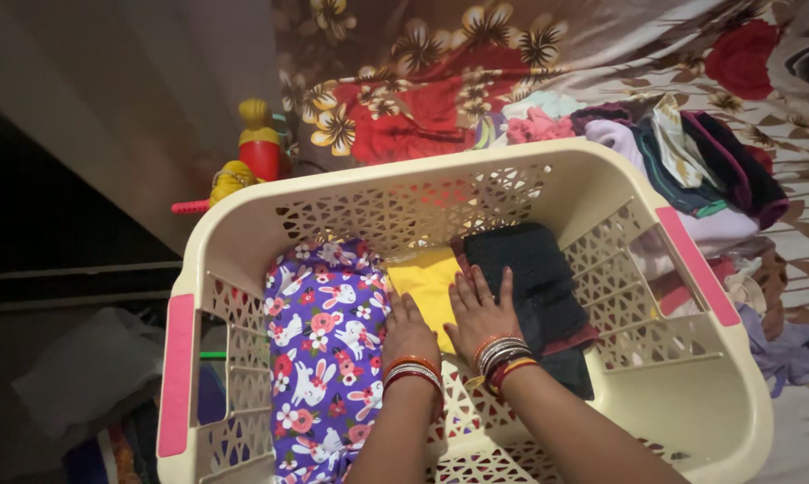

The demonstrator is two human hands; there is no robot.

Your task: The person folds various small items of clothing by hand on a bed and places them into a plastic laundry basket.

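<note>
**Basket filling up, both hands in**

Cream laundry basket (404, 193) on the bed (602, 45). Inside: purple bunny-print cloth (324, 358) left, yellow folded cloth (427, 282) middle, dark folded cloth (534, 278) right. Left hand (409, 333) and right hand (478, 309) flat, fingers spread, pressing on the yellow cloth, gripping nothing. Bare basket floor near the right wall. Clothes pile (682, 161) just past the far rim.

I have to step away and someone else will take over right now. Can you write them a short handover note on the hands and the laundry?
Left hand: flat, palm down on the yellow garment, holding nothing.
Right hand: flat, pressing where the yellow garment meets the black garment.
Cream laundry basket with pink handles holds three folded pieces side by side: purple bunny-print cloth, yellow, black.
Done: those three are in the basket.
Left: a pile of folded clothes lies outside it on the floral bedsheet.
</note>
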